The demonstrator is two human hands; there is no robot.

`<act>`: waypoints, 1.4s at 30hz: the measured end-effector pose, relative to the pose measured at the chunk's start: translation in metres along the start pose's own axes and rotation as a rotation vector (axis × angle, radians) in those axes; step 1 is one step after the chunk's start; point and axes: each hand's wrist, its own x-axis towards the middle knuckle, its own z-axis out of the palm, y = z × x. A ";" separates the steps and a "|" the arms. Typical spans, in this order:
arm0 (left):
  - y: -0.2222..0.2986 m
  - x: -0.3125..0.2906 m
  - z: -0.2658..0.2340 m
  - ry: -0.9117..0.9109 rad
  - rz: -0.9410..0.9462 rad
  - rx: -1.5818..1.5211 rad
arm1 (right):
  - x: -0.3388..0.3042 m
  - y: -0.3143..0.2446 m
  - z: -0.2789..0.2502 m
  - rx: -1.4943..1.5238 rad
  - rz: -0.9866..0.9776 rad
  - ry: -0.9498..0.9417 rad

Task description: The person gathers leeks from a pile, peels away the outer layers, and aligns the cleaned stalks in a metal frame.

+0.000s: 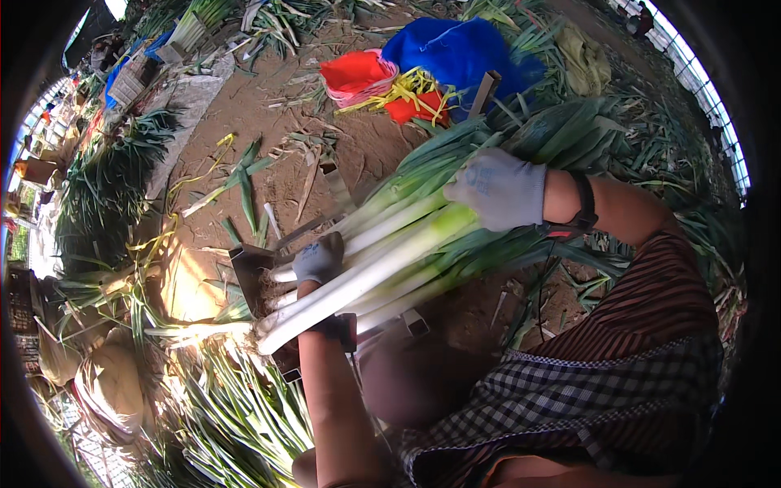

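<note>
A bundle of long green onions (366, 272) lies slanting across a metal rack (248, 264), white root ends at lower left and green leaves at upper right. My right hand (498, 189), in a grey glove, is closed around the bundle where white turns to green. Near the root ends, my left hand (320, 259), gloved too, has its fingers curled among the stalks. One thick front stalk passes over my left wrist. The undersides of both grips are hidden.
Blue net sacks (455, 53), a red sack (358, 75) and yellow ties (419, 88) lie on the soil beyond. Piled green onions (110, 195) stand at left, with more leaves (244, 407) at lower left. A metal post (486, 91) rises behind the bundle.
</note>
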 end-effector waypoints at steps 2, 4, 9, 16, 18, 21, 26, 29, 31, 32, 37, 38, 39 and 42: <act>0.011 -0.010 0.001 0.117 0.022 -0.018 | 0.003 0.009 -0.002 0.061 0.005 -0.052; 0.011 -0.024 0.023 0.274 0.057 -0.041 | 0.001 0.008 -0.027 -0.046 -0.004 0.053; 0.004 -0.024 0.031 0.389 0.013 -0.049 | 0.055 0.035 -0.058 -0.131 0.022 0.034; -0.005 -0.014 0.020 0.450 0.068 -0.021 | 0.141 0.063 0.009 -0.088 0.001 -0.194; -0.008 -0.007 0.020 0.444 0.081 -0.045 | 0.156 0.066 0.022 -0.100 -0.009 -0.238; -0.021 -0.008 0.019 0.358 0.019 -0.050 | 0.182 0.061 0.033 -0.123 -0.097 -0.271; -0.050 0.040 0.015 0.054 0.203 0.070 | 0.194 0.060 0.021 -0.161 -0.200 -0.368; -0.049 0.043 0.043 0.403 0.217 0.042 | 0.199 0.047 0.001 -0.201 -0.227 -0.269; -0.051 0.050 0.045 0.471 0.240 -0.014 | 0.201 0.049 0.002 -0.240 -0.229 -0.265; -0.050 0.053 0.029 0.117 0.183 -0.244 | 0.200 0.053 0.005 -0.228 -0.234 -0.257; -0.052 0.043 0.037 0.133 0.341 -0.134 | 0.197 0.064 0.045 -0.181 -0.248 -0.264; -0.048 0.041 0.038 0.088 0.292 -0.065 | 0.201 0.065 0.047 -0.177 -0.252 -0.300; -0.038 0.039 0.033 0.104 0.285 -0.057 | 0.202 0.071 0.050 -0.170 -0.242 -0.306; -0.026 0.036 0.022 0.099 0.282 -0.002 | 0.214 0.082 0.053 -0.090 -0.299 -0.447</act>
